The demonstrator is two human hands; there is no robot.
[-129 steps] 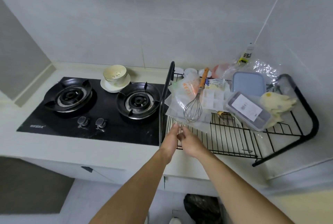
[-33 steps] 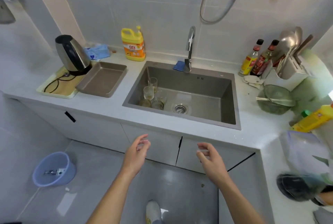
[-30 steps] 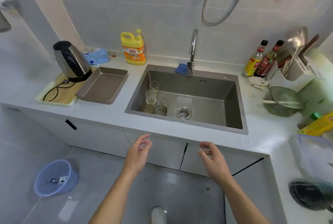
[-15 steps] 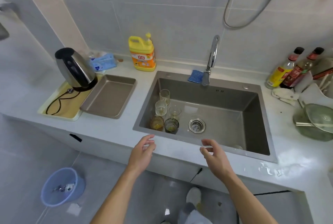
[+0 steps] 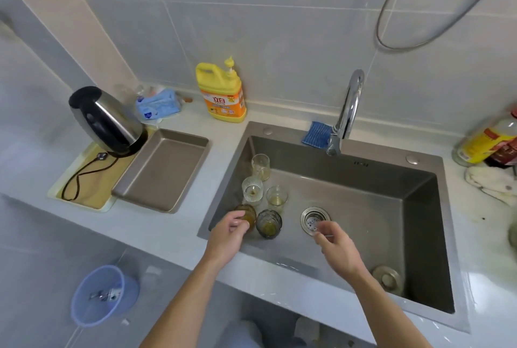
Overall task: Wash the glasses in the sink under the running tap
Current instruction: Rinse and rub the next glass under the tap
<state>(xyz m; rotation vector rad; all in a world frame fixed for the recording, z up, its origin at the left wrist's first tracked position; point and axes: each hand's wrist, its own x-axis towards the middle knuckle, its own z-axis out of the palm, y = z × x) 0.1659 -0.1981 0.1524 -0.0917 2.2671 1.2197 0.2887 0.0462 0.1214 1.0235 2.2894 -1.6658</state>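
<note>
Several glasses stand upright at the left end of the steel sink [image 5: 414, 196]: a tall clear one [image 5: 260, 167] at the back, a ribbed clear one [image 5: 252, 190], a small clear one [image 5: 277, 197], an amber one [image 5: 248, 214] and a dark patterned one [image 5: 269, 223]. My left hand [image 5: 228, 237] hovers over the sink's front rim, fingers loosely curled right beside the amber glass, holding nothing. Over the sink near the drain [image 5: 315, 219], my right hand [image 5: 337, 248] is relaxed and empty. No water runs from the chrome tap [image 5: 348, 112].
A yellow dish soap bottle [image 5: 222, 93] stands behind the sink's left corner, a blue sponge [image 5: 316, 135] by the tap. A metal tray [image 5: 163, 170] and a kettle [image 5: 105, 119] sit on the left counter. Bottles [image 5: 488, 140] stand right. A drain plug [image 5: 387, 277] lies in the sink.
I turned from the stove and drying rack to the sink and stepped close. Both hands moved forward from in front of the counter to over the sink; the left reached the amber glass.
</note>
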